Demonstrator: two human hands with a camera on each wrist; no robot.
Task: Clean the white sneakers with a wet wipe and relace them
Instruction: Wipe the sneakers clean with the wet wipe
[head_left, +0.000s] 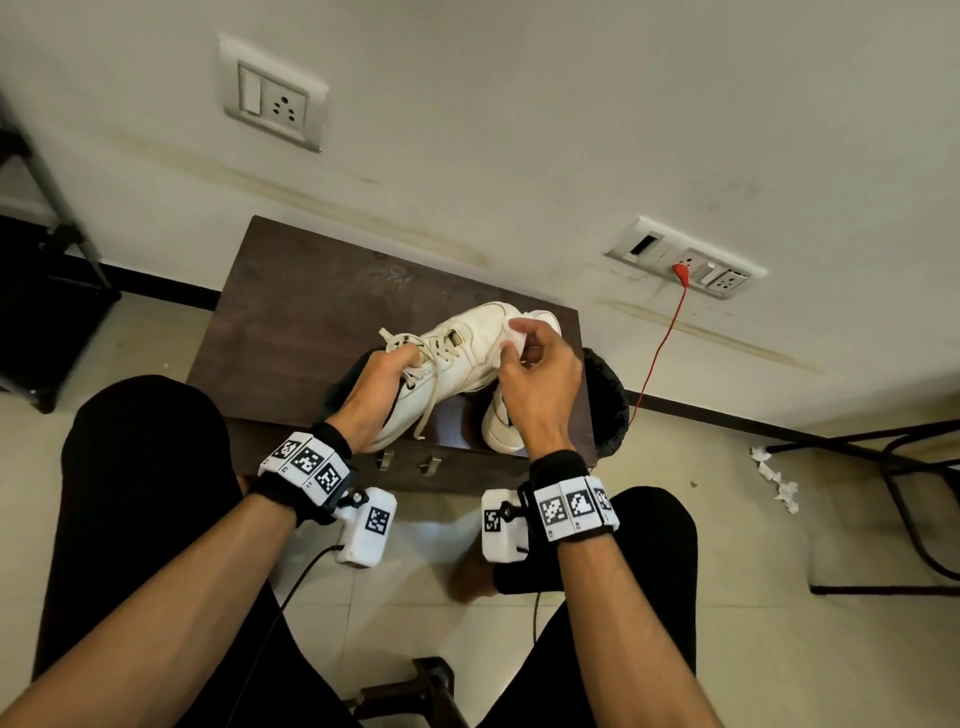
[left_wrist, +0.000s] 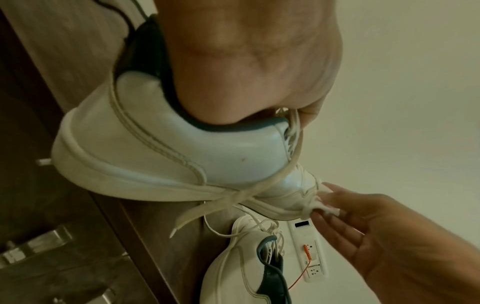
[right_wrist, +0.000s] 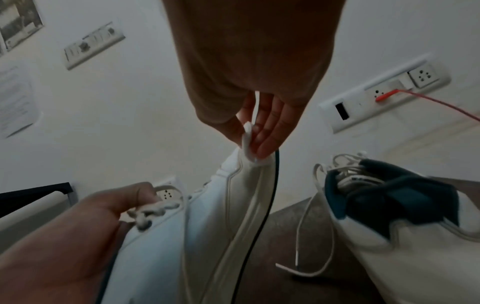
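My left hand (head_left: 384, 379) grips a white sneaker (head_left: 462, 343) at its collar and laces, with fingers tucked into the opening, and holds it tilted above the dark wooden table (head_left: 311, 312). My right hand (head_left: 535, 364) pinches a small white wet wipe (head_left: 517, 338) between thumb and fingers against the side of the sneaker near the toe. In the right wrist view the wipe (right_wrist: 246, 142) touches the shoe's edge (right_wrist: 207, 205). The second sneaker (head_left: 501, 431), with a dark lining and loose laces, stands on the table under my right wrist.
A red cable (head_left: 660, 353) runs down from the wall socket (head_left: 691, 265). A black bin (head_left: 608, 405) stands to the right of the table. Crumpled white wipes (head_left: 774, 478) lie on the floor by a black chair frame (head_left: 909, 467). My knees flank the table's front.
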